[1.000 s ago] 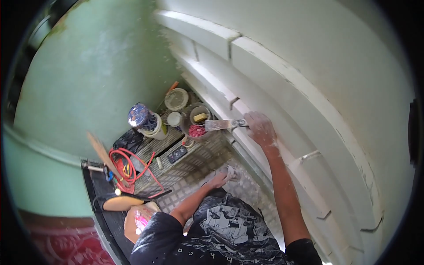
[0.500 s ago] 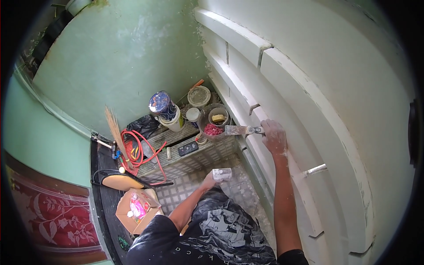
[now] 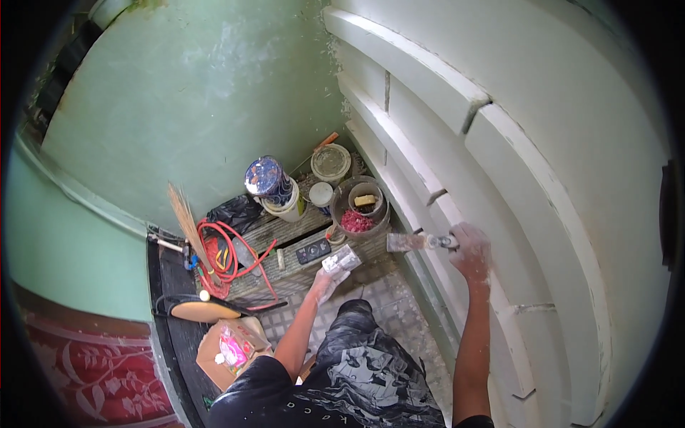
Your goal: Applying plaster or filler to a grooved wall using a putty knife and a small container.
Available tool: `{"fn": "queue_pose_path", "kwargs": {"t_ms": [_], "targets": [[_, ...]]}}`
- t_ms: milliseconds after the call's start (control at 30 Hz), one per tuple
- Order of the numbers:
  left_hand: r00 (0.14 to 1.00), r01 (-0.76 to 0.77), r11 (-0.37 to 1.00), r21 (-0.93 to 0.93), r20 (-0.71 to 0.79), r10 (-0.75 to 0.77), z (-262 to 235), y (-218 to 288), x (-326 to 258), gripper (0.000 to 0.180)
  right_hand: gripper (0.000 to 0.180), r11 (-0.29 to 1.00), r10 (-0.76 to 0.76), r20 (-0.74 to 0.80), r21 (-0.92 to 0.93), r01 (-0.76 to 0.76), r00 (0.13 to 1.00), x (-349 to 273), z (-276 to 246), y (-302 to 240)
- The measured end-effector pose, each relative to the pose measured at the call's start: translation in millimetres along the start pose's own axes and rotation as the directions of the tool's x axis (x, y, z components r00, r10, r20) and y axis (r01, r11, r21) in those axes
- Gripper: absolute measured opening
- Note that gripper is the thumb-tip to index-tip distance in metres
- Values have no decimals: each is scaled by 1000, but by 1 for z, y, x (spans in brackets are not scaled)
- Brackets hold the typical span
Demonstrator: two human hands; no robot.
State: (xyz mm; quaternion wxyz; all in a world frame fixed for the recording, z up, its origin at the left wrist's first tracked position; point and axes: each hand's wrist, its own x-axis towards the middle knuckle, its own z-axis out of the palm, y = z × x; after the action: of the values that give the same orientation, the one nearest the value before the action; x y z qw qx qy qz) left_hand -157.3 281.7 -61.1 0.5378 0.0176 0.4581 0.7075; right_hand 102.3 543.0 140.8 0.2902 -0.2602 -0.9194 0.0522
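Note:
My right hand (image 3: 471,251), dusted with white, is closed around the handle of a putty knife (image 3: 408,243). Its smeared flat blade points left, between the stepped white wall panels and the bench. Lower and to the left, my left hand (image 3: 327,287) grips a small flat rectangular plate (image 3: 340,260) coated with whitish paste. The plate is tilted, and its kind cannot be made out beyond that. On the right, the white ledges (image 3: 542,171) run along the wall in curved rows, with narrow gaps between their sections. One gap (image 3: 535,308) lies below my right hand.
A slatted bench (image 3: 250,285) carries a bucket (image 3: 385,214) with a sponge (image 3: 364,200) and pink material, paint cans (image 3: 267,178), a lidded tub (image 3: 330,162) and a dark remote-like object (image 3: 312,250). A red hose (image 3: 228,274), broom (image 3: 187,221) and cardboard box (image 3: 210,349) stand left.
My view has shifted a little. My left hand has moved forward toward the bench, tilting the plate. My right hand, with the putty knife, has come slightly nearer to me.

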Motion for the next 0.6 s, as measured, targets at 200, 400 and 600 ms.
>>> {"fn": "queue_pose_path", "kwargs": {"t_ms": [200,400,600], "targets": [[994,27,950,-311,106,6,0,43,103,47,19,997,67,24,-38,-66,997,11,-4,-10],[968,-214,970,-116,105,226,43,88,213,44,20,990,122,11,-66,-121,992,17,1,-11],[944,-314,949,-15,99,314,74,82,313,44,20,972,195,-19,-130,-195,981,24,6,-17]]}}
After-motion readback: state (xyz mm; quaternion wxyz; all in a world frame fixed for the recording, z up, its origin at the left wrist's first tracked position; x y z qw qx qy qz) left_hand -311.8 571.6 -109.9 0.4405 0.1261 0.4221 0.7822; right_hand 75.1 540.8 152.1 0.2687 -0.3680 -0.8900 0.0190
